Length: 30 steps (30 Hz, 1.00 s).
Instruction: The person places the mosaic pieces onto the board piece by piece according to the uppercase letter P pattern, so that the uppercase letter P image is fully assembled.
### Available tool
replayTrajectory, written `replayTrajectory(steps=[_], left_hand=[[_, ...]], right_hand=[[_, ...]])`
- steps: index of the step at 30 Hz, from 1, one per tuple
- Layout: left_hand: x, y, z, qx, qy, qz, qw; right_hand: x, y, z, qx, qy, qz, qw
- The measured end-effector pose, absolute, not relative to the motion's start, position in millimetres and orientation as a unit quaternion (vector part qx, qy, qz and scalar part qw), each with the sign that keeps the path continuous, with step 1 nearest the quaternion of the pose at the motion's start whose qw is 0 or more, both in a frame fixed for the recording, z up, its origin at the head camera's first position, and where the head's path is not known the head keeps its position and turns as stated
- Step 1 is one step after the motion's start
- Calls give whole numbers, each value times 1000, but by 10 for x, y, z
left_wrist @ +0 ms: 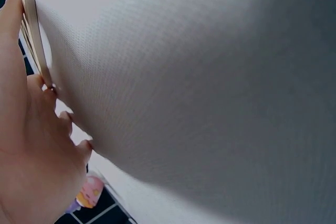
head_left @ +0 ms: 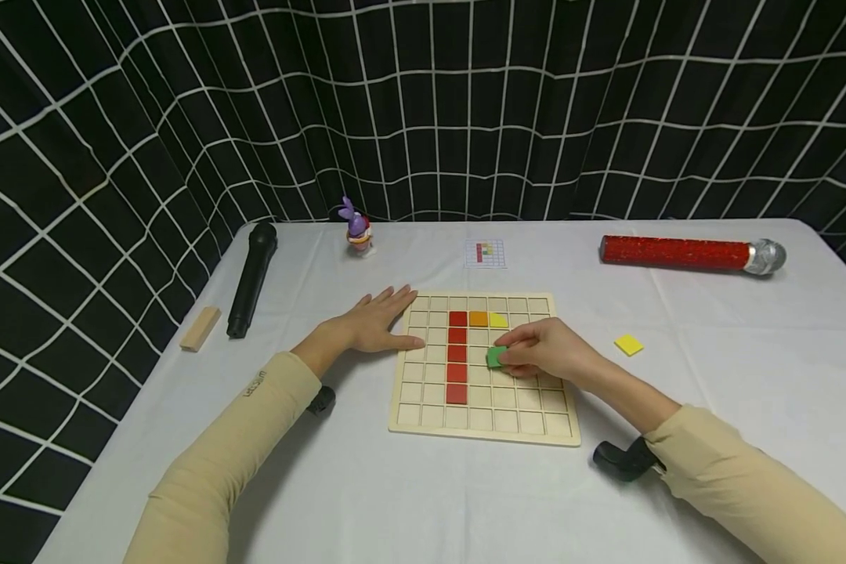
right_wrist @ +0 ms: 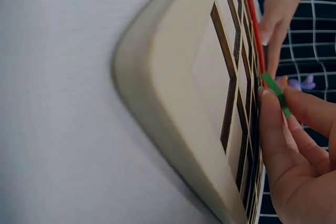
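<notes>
A wooden grid board [head_left: 423, 419] lies on the white table with a column of red tiles [head_left: 457, 354], an orange tile [head_left: 478, 319] and a yellow tile [head_left: 497, 319] in its cells. Between thumb and fingers my right hand [head_left: 546, 350] pinches a green tile [head_left: 495, 357] over the board's middle. In the right wrist view the green tile [right_wrist: 276, 94] is held on edge, tilted, close over the grid. My left hand [head_left: 377, 323] rests with fingers spread at the board's left edge, its thumb lying over the rim.
Right of the board lies a loose yellow tile [head_left: 629, 345]. Behind it is a small printed pattern card [head_left: 485, 254]. A red microphone-like tube [head_left: 677, 252], a purple-topped figurine [head_left: 356, 229], a black microphone [head_left: 252, 278] and a wooden block [head_left: 200, 329] stand or lie around.
</notes>
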<state>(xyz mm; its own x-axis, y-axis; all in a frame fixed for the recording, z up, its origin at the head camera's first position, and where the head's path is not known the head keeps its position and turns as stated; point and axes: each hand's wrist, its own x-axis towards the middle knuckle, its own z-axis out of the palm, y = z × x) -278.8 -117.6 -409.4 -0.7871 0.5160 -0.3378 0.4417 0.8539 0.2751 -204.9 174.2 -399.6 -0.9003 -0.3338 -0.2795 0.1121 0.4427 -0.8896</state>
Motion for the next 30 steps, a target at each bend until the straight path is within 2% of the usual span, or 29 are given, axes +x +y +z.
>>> replayTrajectory(steps=[20, 30], left_hand=[[-2876, -1185, -4222, 250, 943, 87, 199], [-2814, -1178, -4134, 258, 941, 94, 197]], right_hand=[[-2108, 1600, -3992, -53, 813, -541, 207], [-2140, 1554, -4022, -57, 823, -529, 196]])
